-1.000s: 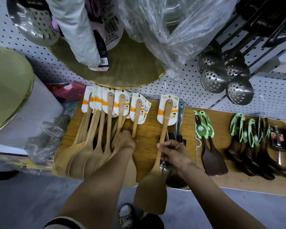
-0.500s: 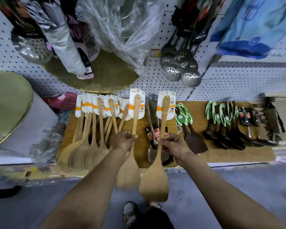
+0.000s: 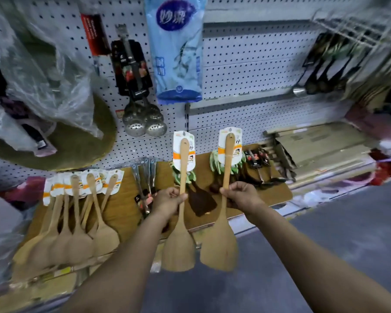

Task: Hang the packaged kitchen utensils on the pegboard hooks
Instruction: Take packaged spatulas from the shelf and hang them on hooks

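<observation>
Left hand (image 3: 167, 201): grip closed around the handle of a wooden spatula (image 3: 181, 213), fingers curled, thumb across the front. Spatula upright, card label at top, blade down past the front edge of the surface (image 3: 122, 199).

Right hand (image 3: 240, 195): grip closed on the handle of a second wooden spatula (image 3: 224, 213), same orientation, just beside the first, blades nearly touching. Both are held in front of the pegboard (image 3: 246, 71); neither is on a hook.

More carded wooden spatulas (image 3: 81, 222) lie fanned at the surface's left end, blades overhanging the front edge. Dark spatulas (image 3: 199, 202) with green cards are partly hidden behind the hands.

Perforated metal ladles (image 3: 145, 123) and a blue packet (image 3: 176, 53) hang on the pegboard. Right-hand items are motion-blurred; the hanging utensils (image 3: 325, 71) there cannot be identified. Both label prints are too small to read.
</observation>
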The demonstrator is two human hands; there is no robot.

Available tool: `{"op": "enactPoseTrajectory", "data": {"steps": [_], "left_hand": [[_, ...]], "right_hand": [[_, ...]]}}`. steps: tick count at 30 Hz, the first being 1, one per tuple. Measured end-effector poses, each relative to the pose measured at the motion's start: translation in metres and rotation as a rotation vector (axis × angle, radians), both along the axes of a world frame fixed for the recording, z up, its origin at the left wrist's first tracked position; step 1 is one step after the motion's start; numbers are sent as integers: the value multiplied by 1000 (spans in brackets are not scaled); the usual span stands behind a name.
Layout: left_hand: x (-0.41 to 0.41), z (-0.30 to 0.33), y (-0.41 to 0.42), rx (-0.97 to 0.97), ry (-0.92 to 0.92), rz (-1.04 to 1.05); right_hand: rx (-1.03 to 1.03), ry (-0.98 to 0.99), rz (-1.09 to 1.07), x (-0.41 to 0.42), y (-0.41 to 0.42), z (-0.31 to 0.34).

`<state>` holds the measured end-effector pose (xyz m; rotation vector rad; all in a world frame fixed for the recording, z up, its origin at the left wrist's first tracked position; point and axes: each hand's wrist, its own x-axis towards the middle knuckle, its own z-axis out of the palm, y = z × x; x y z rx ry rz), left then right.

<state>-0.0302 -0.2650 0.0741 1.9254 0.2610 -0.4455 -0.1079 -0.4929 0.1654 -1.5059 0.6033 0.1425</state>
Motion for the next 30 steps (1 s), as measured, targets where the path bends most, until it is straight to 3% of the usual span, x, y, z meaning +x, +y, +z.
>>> {"op": "enactPoseTrajectory", "data": {"steps": [3, 7, 14, 21, 30], "left_hand": [[-9, 2, -88, -33, -17, -54], [-54, 70, -216, -114, -77, -126], [-75, 127, -388, -207, -194, -239], [-40, 158, -533, -191, -290, -366], [23, 181, -751, -401, -238, -416]], "right_hand": [[-5, -43, -59, -30, -83, 16], [-21, -132, -133, -73, -192, 36], [-27, -244, -265, -114, -349, 76], [-143, -385, -332, -99, -494, 100], [-301, -462, -565, -32, -698, 143]]}}
